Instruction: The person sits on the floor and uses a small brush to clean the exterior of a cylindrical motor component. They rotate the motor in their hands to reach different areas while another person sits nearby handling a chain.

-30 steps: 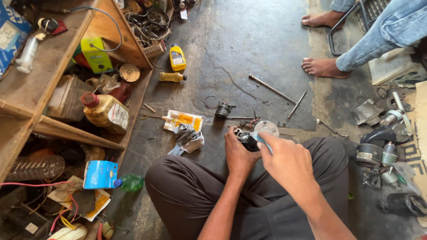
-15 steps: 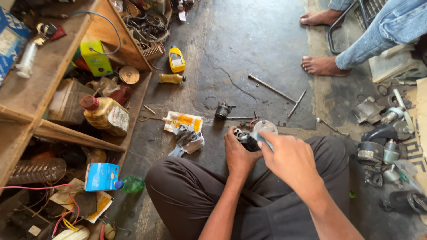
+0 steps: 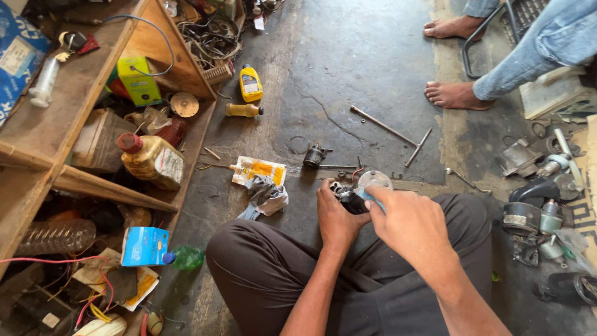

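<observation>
Dark metal part (image 3: 349, 198) w/ both hands (image 3: 373, 218) closed round.

Bare floor (image 3: 348, 68) lies open ahead, hemmed by shelves (image 3: 74, 124) left, metal parts (image 3: 535, 211) right, rods (image 3: 382, 126) between.

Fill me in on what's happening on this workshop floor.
A person sits cross-legged on the concrete floor, working on a small dark motor part over their lap. The left hand grips it from below while the right hand presses a round pale piece against it. A grey rag, a yellow packet and metal rods lie ahead. Another person's bare feet rest nearby.
</observation>
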